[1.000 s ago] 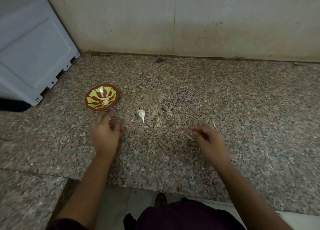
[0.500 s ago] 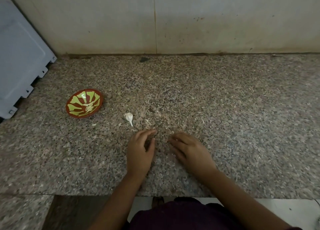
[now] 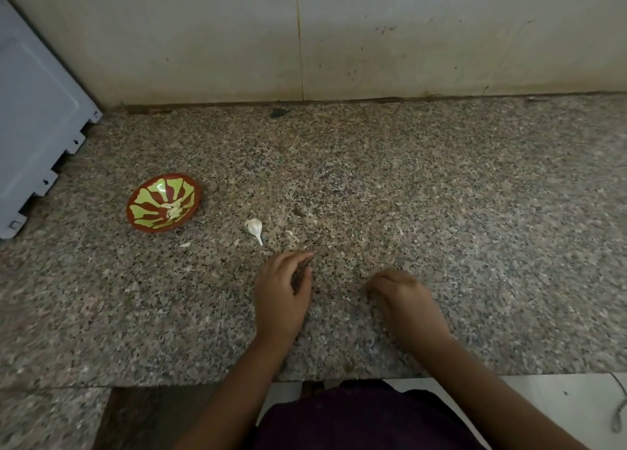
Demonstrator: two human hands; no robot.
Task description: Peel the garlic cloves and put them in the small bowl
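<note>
A small red bowl with a yellow-green pattern (image 3: 164, 202) sits on the granite counter at the left, with a few pale peeled cloves (image 3: 174, 211) inside. To its right lies a white garlic piece with a short stem (image 3: 255, 227). My left hand (image 3: 281, 293) rests on the counter just below that garlic, fingers loosely curved and holding nothing. My right hand (image 3: 403, 297) lies to the right on the counter with its fingers curled under. Nothing shows in its grip.
A grey-blue appliance panel (image 3: 37, 117) leans at the far left against the tiled wall (image 3: 373, 35). Small peel scraps (image 3: 185, 244) lie near the bowl and the garlic. The counter's front edge (image 3: 339, 376) runs just below my hands.
My right hand has curled its fingers under and drawn slightly back to the right. My left hand has stayed in about the same spot below the garlic.
</note>
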